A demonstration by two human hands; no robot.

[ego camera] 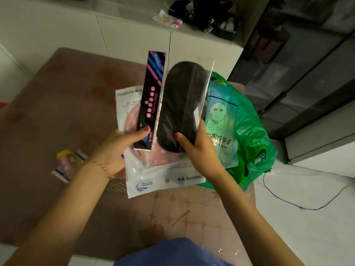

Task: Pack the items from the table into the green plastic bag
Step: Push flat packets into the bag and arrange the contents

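Packing part done: green plastic bag [249, 135] at right centre held a glove packet [219, 120]; left grip [123, 144] clasped a black box [151, 96], right grip [199, 144] a bagged black insole [180, 104]; white pouch [153, 179] and small packet [66, 164] remained on the table [57, 112].

This looks like a room in a home. A low worktop covered with a padded pink-brown quilted cloth [57, 104] stands beside plain white cabinets with flat doors [132, 37]. The pale cabinet top [123, 8] carries household clutter: a heap of black clothing or bags [205, 10], a small green basket of white bottles [227, 30] and a crumpled white wrapper [165, 18]. A thin black cable [284, 200] trails over the white floor [307, 227], near a dark glass-fronted cabinet [299, 64].
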